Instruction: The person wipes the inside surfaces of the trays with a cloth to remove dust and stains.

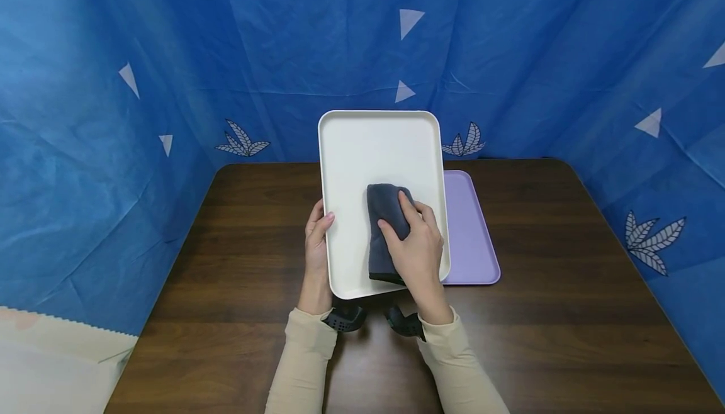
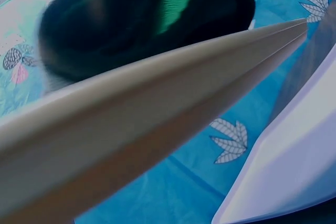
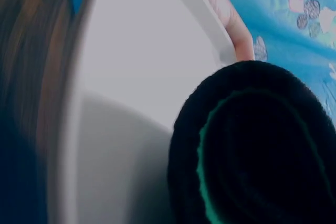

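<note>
A white rectangular tray point(image 1: 374, 150) is held up, tilted toward the head camera, over the table. My left hand point(image 1: 316, 247) grips its left edge, thumb on the rim and fingers behind. My right hand point(image 1: 419, 244) holds a folded dark grey cloth point(image 1: 381, 241) against the tray's inner face, thumb and fingers spread over the cloth. In the right wrist view the rolled end of the cloth point(image 3: 184, 182), with a green line along it, lies over the tray point(image 3: 136, 61). The left wrist view shows the tray's side point(image 2: 131, 103) below the dark cloth point(image 2: 115, 30).
A purple tray point(image 1: 471, 231) lies on the brown wooden table point(image 1: 566, 263), partly hidden behind the white tray. Blue patterned curtains point(image 1: 294, 43) hang behind the table and along both sides. Black devices point(image 1: 345, 319) sit at both wrists.
</note>
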A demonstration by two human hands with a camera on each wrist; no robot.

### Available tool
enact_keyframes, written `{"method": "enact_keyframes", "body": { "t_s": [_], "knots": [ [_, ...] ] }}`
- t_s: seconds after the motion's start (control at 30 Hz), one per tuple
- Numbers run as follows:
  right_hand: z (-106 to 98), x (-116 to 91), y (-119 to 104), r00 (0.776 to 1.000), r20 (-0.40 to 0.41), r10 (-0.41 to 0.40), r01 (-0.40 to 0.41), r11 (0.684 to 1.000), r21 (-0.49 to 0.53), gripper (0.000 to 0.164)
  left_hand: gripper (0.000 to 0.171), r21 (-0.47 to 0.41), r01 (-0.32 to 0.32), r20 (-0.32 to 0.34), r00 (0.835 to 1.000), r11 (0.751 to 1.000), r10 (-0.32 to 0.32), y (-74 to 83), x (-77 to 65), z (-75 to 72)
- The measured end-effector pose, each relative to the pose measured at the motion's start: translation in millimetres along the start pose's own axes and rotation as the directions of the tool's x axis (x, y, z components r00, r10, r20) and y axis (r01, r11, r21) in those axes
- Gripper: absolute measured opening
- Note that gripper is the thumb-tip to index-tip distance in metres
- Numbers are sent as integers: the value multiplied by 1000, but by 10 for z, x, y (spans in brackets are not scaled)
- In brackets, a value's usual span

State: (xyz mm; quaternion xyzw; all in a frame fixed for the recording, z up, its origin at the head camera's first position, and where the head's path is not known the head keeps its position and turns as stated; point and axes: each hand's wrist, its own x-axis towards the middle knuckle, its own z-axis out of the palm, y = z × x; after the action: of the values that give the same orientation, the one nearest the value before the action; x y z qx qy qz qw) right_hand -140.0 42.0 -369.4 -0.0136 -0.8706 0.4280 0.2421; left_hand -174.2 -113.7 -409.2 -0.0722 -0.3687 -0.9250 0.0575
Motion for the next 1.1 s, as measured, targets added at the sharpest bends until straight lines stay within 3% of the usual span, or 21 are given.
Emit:
{"method": "enact_keyframes", "body": {
  "t_s": [0.2, 0.4, 0.73, 1.1],
  "knots": [
    [98, -37, -128, 997, 33, -76, 77, 997, -6, 61, 43, 7, 3, -9, 1000, 1000, -3, -13, 6, 6],
    [156, -60, -249, 991, 79, -113, 114, 993, -20, 60, 44, -40, 25, -18, 1000, 999, -25, -10, 4, 34],
    [254, -115, -375, 972, 112, -205, 215, 973, -83, 60, 37, -54, -1, 34, 999, 999, 2, -5, -7, 30],
    [215, -112, -314, 976, 99, -192, 202, 975, -93, 61, 41, -21, 35, -18, 999, 999, -36, -37, 1, 30]
  ]
}}
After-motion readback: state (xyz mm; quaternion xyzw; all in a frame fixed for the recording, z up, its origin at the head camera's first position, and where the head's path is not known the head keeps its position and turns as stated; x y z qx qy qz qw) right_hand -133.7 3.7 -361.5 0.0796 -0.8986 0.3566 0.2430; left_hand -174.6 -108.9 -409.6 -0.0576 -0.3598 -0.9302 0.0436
